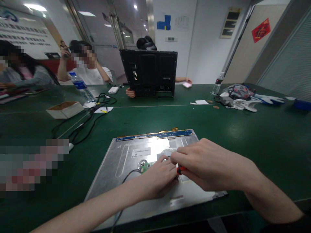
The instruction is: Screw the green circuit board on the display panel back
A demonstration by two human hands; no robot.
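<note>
A flat silver metal display panel (pixel 104 183) lies on the table in front of me, with a blue circuit strip (pixel 175 133) along its far edge. Over its middle, my left hand (pixel 159 178) rests with fingers bent, their tips partly hidden; I cannot make out what they grip. Next to it a small green circuit board (pixel 145 167) shows, with a black cable (pixel 126 176) running from it towards me. My right hand (pixel 204 165) is closed around a small red-and-black handled tool (pixel 179 169), touching the left fingers. The tool's working end is hidden.
Across the green table (pixel 243 142), a person holds up a black monitor back frame (pixel 157 72). Left are an open box (pixel 65 110), tangled cables (pixel 91 111) and a tilted water bottle (pixel 81 85). Another bottle (pixel 218 83) and bagged items (pixel 239 92) lie right. Two people sit far left.
</note>
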